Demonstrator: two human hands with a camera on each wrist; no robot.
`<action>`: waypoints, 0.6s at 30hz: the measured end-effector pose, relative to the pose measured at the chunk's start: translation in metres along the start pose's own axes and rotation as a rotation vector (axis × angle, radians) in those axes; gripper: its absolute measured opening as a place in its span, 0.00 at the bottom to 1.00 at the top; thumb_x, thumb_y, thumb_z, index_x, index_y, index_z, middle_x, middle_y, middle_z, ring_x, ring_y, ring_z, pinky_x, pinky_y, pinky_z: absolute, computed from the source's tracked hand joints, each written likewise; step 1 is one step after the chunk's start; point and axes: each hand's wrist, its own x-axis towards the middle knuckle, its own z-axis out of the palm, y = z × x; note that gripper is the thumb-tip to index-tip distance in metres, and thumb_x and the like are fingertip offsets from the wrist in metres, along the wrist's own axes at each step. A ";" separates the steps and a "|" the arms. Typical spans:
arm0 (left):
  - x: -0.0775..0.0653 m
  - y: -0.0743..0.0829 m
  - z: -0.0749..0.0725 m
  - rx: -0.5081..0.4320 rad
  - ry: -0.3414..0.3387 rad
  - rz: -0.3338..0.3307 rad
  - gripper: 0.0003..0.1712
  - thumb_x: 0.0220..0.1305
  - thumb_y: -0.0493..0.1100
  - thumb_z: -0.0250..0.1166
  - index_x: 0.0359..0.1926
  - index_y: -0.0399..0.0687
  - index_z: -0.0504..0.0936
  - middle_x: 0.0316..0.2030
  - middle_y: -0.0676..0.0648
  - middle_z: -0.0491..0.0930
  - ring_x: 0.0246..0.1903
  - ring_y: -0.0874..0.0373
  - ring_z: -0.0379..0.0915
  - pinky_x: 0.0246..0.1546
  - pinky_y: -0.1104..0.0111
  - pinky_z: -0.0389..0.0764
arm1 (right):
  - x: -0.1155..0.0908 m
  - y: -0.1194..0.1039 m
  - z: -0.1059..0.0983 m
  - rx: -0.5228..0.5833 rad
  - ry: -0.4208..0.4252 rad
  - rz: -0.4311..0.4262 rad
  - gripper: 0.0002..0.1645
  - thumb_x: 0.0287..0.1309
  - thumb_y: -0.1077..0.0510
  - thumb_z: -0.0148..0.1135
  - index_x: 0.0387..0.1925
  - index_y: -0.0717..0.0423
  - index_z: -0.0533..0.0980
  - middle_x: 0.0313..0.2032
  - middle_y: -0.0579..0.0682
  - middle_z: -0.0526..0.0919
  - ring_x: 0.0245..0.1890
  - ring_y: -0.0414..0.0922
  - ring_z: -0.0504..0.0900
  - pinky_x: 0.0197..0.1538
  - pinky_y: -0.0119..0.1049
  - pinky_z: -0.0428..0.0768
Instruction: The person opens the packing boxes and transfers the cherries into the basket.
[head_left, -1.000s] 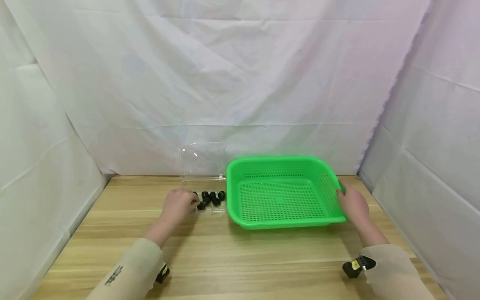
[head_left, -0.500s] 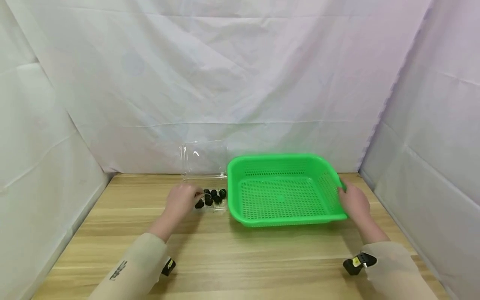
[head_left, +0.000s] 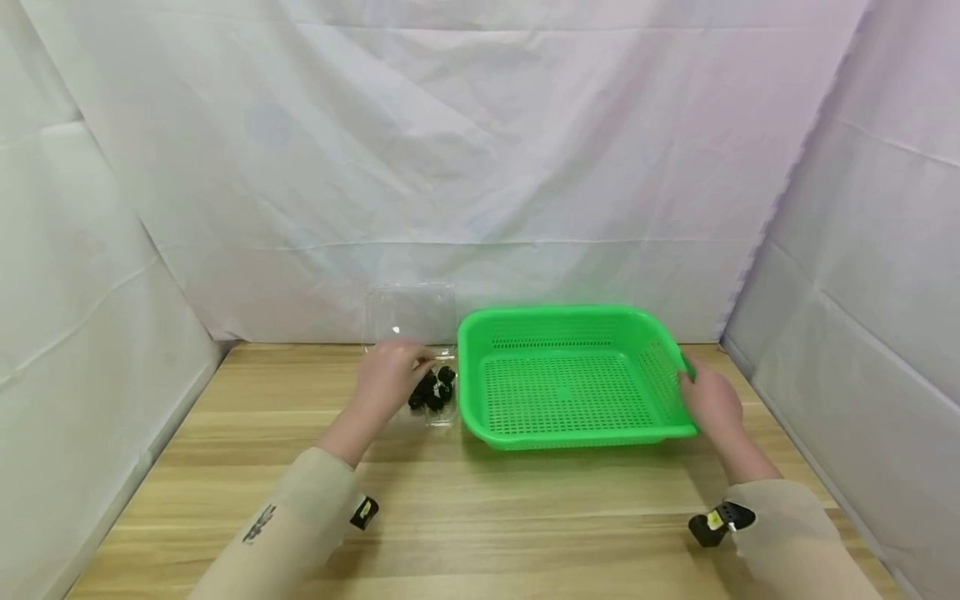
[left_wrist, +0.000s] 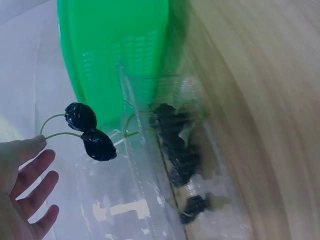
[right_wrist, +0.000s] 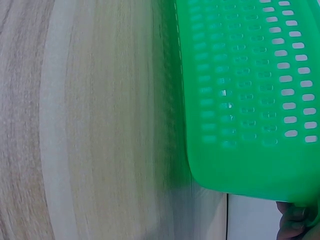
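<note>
Between thumb and forefinger, my left hand pinches the thin green stems of a pair of dark, shiny cherries. In the left wrist view the pair hangs beside the clear plastic box, over its lid side. Several more dark cherries with green stems lie in that box. The head view has my left hand above the box's left part, hiding some of it. My right hand grips the right rim of a green perforated basket, its fingers partly hidden by the rim.
The box's clear lid stands raised against the white cloth backdrop. Immediately right of the box is the basket's left wall. Everything rests on a wood-grain table, with white cloth along both sides.
My left hand has moved right and away from me, lifting the cherry pair by its stems. Cherries left in the box have shifted a little. My right hand keeps its hold on the basket.
</note>
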 end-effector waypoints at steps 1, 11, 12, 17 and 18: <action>0.002 0.002 -0.001 -0.003 0.002 -0.001 0.03 0.58 0.40 0.71 0.34 0.47 0.88 0.32 0.49 0.86 0.32 0.53 0.81 0.40 0.59 0.82 | 0.000 0.000 0.000 0.002 -0.001 0.001 0.31 0.73 0.54 0.43 0.71 0.65 0.56 0.61 0.76 0.65 0.34 0.59 0.76 0.28 0.45 0.72; 0.029 0.027 -0.010 -0.032 -0.015 0.057 0.04 0.59 0.40 0.71 0.36 0.47 0.88 0.33 0.50 0.86 0.33 0.56 0.81 0.38 0.65 0.82 | 0.000 0.000 -0.001 0.002 -0.002 0.011 0.32 0.73 0.54 0.41 0.72 0.63 0.55 0.61 0.76 0.66 0.34 0.60 0.76 0.28 0.46 0.72; 0.032 0.029 -0.010 -0.028 -0.016 0.069 0.04 0.58 0.40 0.71 0.35 0.46 0.88 0.32 0.50 0.86 0.33 0.56 0.81 0.39 0.65 0.82 | 0.000 0.000 -0.002 0.002 -0.001 0.010 0.32 0.73 0.54 0.41 0.72 0.63 0.55 0.61 0.76 0.66 0.34 0.59 0.76 0.28 0.45 0.71; 0.045 0.042 -0.013 -0.005 -0.068 0.094 0.04 0.60 0.41 0.70 0.36 0.47 0.88 0.32 0.51 0.85 0.32 0.58 0.80 0.39 0.68 0.81 | 0.000 -0.001 -0.002 0.004 -0.010 0.010 0.32 0.73 0.54 0.42 0.72 0.64 0.55 0.60 0.76 0.66 0.32 0.58 0.75 0.27 0.43 0.70; 0.047 0.045 -0.013 -0.004 -0.088 0.094 0.05 0.60 0.42 0.70 0.36 0.47 0.88 0.33 0.51 0.85 0.32 0.58 0.80 0.39 0.68 0.81 | 0.000 -0.002 -0.003 0.004 -0.012 0.009 0.32 0.73 0.54 0.42 0.72 0.65 0.56 0.60 0.76 0.66 0.33 0.58 0.75 0.27 0.43 0.70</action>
